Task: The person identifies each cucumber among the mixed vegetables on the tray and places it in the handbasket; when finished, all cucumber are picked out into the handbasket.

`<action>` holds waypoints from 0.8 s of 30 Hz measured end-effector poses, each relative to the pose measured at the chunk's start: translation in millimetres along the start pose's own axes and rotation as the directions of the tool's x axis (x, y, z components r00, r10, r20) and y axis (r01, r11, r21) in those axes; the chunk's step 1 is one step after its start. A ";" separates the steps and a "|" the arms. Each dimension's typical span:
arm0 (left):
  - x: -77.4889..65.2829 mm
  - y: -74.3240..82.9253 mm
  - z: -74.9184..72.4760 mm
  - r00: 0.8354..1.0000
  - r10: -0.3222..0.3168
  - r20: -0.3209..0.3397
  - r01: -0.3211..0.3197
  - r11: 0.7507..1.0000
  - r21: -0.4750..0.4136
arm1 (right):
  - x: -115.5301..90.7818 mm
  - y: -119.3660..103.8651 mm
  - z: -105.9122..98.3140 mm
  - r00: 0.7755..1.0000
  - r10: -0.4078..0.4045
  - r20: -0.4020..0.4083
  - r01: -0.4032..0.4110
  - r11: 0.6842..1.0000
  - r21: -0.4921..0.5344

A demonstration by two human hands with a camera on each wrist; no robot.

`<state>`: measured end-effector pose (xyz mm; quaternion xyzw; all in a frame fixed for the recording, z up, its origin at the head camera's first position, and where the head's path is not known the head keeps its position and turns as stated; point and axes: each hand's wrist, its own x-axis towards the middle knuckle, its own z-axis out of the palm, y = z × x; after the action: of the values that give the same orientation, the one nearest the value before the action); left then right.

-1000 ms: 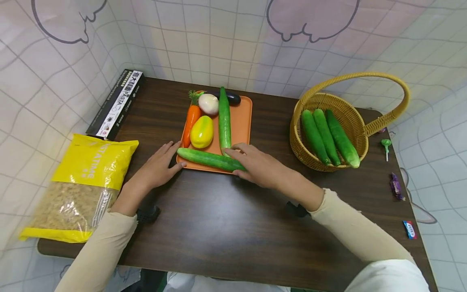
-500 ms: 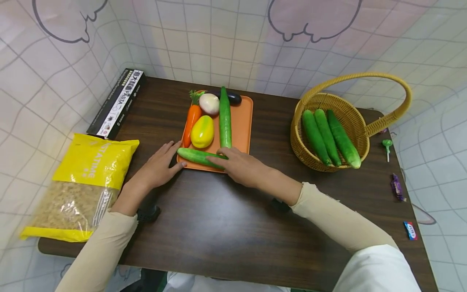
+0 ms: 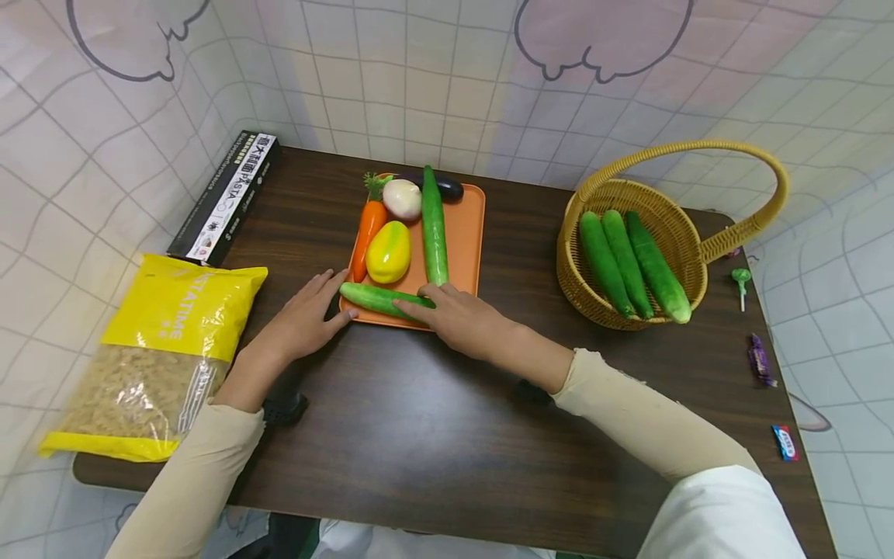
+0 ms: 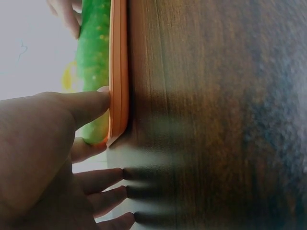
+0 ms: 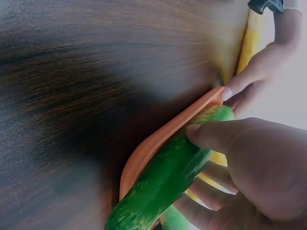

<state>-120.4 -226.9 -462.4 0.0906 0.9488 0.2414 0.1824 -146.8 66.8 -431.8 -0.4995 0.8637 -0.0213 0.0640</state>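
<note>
An orange tray holds a carrot, a yellow oval fruit or vegetable, a whitish round vegetable, a dark eggplant-like one and two cucumbers. One cucumber lies lengthwise; the other cucumber lies across the near edge. My right hand grips this near cucumber, its thumb on one side and fingers on the other. At the tray's near left corner, my left hand touches the rim with its thumb; its other fingers are straight and spread, tips at the tabletop.
A wicker basket with a tall handle stands at the right, with several cucumbers inside. A bag of pasta and a black pasta box lie at the left. Along the right edge are a green lollipop and wrapped sweets.
My right hand has slid left from the near cucumber's right end toward its middle, then stayed almost still. My left hand keeps its place at the tray corner.
</note>
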 end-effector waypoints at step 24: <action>2.7 0.6 0.4 1.000 -0.024 0.007 0.024 1.000 0.000 | -73.7 2.9 -53.2 0.989 0.089 -0.115 -0.046 0.942 0.333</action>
<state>-122.7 -225.5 -463.3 0.0798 0.9492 0.2387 0.1887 -120.0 130.6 -372.8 -0.4495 0.8668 -0.1954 0.0917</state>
